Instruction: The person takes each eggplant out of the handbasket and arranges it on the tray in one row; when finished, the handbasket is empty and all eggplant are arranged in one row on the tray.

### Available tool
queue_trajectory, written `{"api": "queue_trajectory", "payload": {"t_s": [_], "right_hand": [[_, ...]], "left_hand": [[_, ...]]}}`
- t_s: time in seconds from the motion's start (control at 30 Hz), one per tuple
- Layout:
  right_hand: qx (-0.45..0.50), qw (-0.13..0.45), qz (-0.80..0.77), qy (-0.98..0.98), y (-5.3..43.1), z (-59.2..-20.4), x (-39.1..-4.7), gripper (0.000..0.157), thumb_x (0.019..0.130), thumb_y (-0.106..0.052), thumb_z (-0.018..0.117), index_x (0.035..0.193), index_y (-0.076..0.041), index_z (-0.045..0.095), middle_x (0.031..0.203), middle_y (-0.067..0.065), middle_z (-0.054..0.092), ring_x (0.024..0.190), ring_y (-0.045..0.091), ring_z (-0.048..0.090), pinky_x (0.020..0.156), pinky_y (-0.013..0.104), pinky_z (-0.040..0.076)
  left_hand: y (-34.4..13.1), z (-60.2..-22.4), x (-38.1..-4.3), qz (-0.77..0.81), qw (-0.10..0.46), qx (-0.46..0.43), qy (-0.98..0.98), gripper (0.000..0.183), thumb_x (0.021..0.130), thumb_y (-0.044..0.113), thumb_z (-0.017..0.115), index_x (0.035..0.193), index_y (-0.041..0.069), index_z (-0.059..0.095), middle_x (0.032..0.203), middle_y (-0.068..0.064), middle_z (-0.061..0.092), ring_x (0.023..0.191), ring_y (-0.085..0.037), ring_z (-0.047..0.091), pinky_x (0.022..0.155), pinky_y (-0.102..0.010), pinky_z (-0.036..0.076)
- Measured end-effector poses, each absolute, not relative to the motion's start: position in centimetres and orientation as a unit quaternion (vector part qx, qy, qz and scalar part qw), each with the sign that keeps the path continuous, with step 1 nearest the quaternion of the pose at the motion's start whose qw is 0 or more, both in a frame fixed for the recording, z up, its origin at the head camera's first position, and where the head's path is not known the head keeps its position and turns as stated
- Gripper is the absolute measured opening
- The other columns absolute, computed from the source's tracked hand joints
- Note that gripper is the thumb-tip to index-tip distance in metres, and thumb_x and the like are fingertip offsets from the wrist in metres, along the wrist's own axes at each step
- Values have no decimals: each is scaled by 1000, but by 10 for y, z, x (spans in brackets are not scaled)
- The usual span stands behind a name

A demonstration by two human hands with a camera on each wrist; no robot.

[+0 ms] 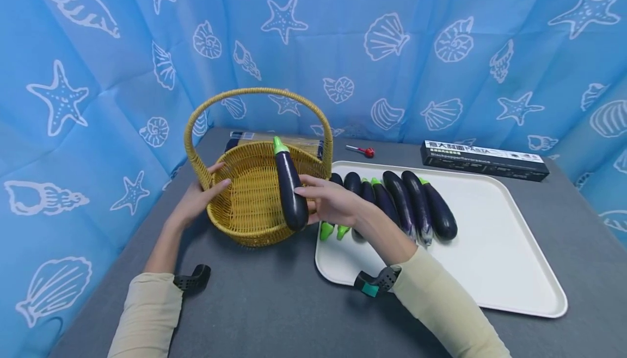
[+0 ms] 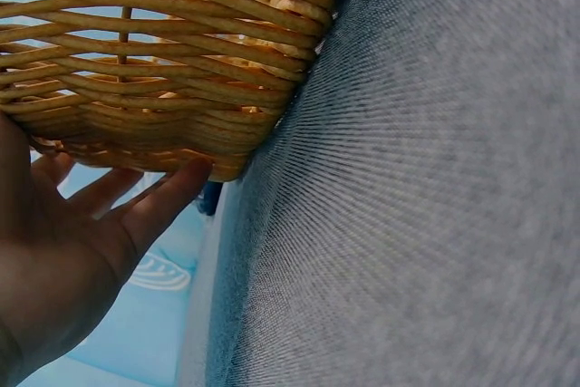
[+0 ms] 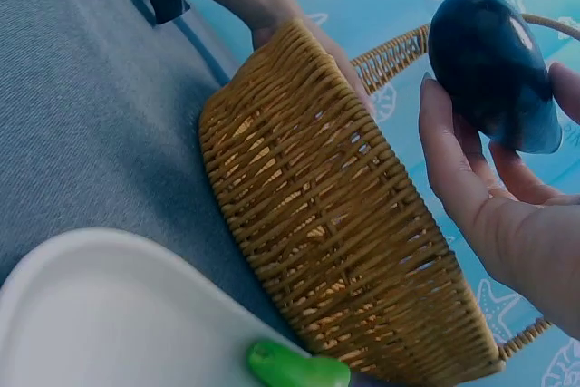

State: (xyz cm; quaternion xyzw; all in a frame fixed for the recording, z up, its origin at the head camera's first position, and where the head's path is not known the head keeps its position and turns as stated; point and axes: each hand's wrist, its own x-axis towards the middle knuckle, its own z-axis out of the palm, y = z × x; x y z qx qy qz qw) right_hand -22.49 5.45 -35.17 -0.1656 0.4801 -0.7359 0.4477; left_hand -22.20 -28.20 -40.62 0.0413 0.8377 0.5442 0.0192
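A dark purple eggplant point(image 1: 290, 186) with a green cap is in my right hand point(image 1: 333, 200). My thumb and fingers grip its lower part, cap end up, over the right side of the wicker basket point(image 1: 252, 200). In the right wrist view, the eggplant's rounded end point(image 3: 489, 70) is above the basket's rim. My left hand point(image 1: 198, 197) holds the left side of the basket, with the thumb over the rim. Its fingers point(image 2: 163, 206) lie along the outside of the woven wall in the left wrist view. The basket's visible inside shows bare weave.
Right of the basket, a white tray point(image 1: 495, 260) carries several eggplants point(image 1: 401, 200) in a row. Behind it lie a black pasta box point(image 1: 485, 161) and a red lollipop point(image 1: 369, 152). A long package point(image 1: 308, 146) sits behind the basket, and a blue shell-print curtain point(image 1: 313, 48) hangs beyond.
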Motion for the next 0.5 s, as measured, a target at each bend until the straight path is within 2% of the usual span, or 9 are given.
{"api": "queue_trajectory", "payload": {"t_s": [0.3,0.5], "right_hand": [[-169,428,-735,498,76,-358,-218,55,102,-19,43,150,-8,19,122,10,49,100,19,59,81,38,51],[-154,412,-729,525,98,-363,-217,57,102,-21,44,151,-9,17,128,11,45,104,19,57,86,42,48]], "left_hand": [[-283,-410,-223,544,10,49,838,74,95,41,57,154,14,19,156,-20,12,133,-43,30,104,-58,28],[-283,-408,-223,543,12,50,838,73,96,38,56,154,15,18,155,-22,11,135,-43,26,106,-58,25]]}}
